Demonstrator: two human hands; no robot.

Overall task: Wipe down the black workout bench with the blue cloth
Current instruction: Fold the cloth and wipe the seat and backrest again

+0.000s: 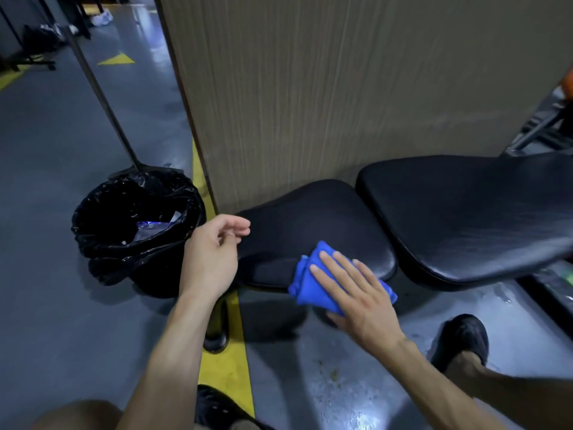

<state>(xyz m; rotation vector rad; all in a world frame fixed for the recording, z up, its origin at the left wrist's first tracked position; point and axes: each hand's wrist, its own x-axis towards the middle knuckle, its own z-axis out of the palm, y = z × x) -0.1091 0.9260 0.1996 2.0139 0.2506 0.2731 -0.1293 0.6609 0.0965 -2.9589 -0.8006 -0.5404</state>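
The black workout bench [313, 218] has a small padded seat in the middle of the view and a longer back pad [471, 212] to its right. A folded blue cloth [307, 283] lies at the near edge of the seat pad. My right hand [356, 293] presses flat on top of the cloth, fingers spread and pointing up-left. My left hand [210, 252] hovers at the seat's left end with loosely curled fingers and holds nothing.
A bin with a black liner [136, 228] stands on the floor left of the bench, with a thin pole [105, 97] leaning by it. A tall beige panel [341, 88] rises right behind the bench. Yellow floor stripe [226, 361] and my shoes [462, 339] lie below.
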